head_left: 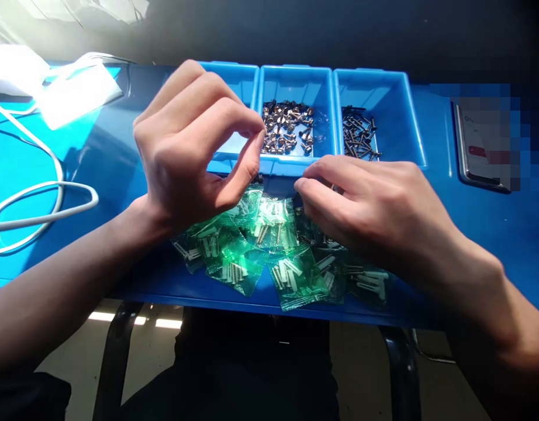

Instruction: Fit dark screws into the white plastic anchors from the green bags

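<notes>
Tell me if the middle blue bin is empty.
Not empty: the middle blue bin holds a loose pile of silver screws, spread across its floor with blue showing between them.

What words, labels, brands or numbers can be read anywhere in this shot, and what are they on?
Nothing can be quoted; no text is legible.
Flat object at far right: marks are there, but pixelated and unreadable.
Green plastic bags: no readable print.

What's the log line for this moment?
left hand: pinched fingertips | right hand: at green plastic bags | middle blue bin: metal screws
</notes>
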`<state>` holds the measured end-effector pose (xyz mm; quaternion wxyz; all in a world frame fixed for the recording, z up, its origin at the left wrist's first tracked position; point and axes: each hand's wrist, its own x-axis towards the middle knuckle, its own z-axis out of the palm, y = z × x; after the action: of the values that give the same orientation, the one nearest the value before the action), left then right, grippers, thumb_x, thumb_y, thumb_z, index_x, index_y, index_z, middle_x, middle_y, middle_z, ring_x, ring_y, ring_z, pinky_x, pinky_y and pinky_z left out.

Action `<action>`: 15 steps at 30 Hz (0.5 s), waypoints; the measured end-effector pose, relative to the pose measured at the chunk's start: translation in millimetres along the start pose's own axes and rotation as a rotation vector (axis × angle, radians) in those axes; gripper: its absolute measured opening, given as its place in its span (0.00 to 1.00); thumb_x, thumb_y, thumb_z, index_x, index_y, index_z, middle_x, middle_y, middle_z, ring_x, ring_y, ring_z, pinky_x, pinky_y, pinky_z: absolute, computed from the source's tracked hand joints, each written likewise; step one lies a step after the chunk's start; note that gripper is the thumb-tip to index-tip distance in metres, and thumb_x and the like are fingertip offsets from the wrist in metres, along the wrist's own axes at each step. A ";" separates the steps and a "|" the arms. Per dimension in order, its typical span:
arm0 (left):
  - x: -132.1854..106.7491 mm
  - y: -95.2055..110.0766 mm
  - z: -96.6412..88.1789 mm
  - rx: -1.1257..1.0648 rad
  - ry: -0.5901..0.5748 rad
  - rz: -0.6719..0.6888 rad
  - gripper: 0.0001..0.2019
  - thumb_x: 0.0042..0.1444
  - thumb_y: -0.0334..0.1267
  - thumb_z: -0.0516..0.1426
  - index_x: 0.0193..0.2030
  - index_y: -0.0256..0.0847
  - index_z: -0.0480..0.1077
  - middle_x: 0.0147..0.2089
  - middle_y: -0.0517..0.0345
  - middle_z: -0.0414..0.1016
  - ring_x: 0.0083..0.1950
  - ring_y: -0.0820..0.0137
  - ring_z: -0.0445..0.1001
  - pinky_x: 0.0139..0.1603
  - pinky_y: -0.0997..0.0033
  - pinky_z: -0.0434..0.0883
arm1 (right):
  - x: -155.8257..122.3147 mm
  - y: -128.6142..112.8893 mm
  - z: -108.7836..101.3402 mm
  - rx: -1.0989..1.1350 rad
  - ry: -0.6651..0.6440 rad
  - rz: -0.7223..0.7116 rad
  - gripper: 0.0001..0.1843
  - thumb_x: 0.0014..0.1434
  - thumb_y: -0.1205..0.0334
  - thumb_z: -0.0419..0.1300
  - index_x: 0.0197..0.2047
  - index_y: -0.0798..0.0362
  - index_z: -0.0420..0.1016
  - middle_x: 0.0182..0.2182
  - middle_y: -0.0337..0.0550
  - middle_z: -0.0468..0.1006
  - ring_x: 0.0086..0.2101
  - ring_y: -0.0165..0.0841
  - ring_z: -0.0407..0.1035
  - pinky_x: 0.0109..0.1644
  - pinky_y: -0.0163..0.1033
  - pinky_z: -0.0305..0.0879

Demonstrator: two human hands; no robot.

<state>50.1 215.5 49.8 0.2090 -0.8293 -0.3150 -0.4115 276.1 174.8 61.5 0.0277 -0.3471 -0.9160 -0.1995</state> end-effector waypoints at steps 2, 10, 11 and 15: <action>0.3 0.7 -1.0 0.029 -0.061 0.003 0.05 0.54 0.35 0.59 0.33 0.35 0.73 0.32 0.50 0.76 0.36 0.66 0.72 0.36 0.63 0.68 | -0.5 -0.3 1.3 -0.006 0.029 0.002 0.07 0.65 0.68 0.49 0.35 0.53 0.65 0.33 0.41 0.71 0.28 0.31 0.64 0.26 0.38 0.53; -0.9 1.7 5.7 -0.077 0.072 -0.008 0.04 0.53 0.37 0.59 0.31 0.39 0.73 0.31 0.52 0.76 0.33 0.65 0.73 0.33 0.61 0.67 | -3.4 0.5 -1.0 -0.003 0.020 0.061 0.08 0.65 0.68 0.48 0.37 0.53 0.68 0.35 0.42 0.75 0.32 0.34 0.69 0.28 0.39 0.53; -1.0 1.6 5.6 -0.081 0.074 -0.012 0.04 0.53 0.37 0.58 0.31 0.40 0.73 0.31 0.52 0.76 0.33 0.65 0.73 0.33 0.61 0.67 | -3.7 0.5 -1.8 0.011 0.013 0.069 0.08 0.65 0.68 0.49 0.37 0.53 0.69 0.36 0.43 0.76 0.32 0.34 0.70 0.27 0.39 0.54; -0.6 0.0 1.7 -0.032 -0.006 0.035 0.04 0.53 0.36 0.59 0.31 0.38 0.72 0.31 0.51 0.76 0.34 0.65 0.72 0.33 0.62 0.66 | -3.4 -0.7 -3.5 0.142 0.038 0.098 0.08 0.64 0.65 0.52 0.41 0.54 0.72 0.39 0.43 0.79 0.34 0.36 0.73 0.27 0.40 0.56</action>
<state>50.8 216.3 48.4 0.2020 -0.8390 -0.2947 -0.4104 277.8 170.9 63.8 0.0793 -0.3850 -0.9090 -0.1387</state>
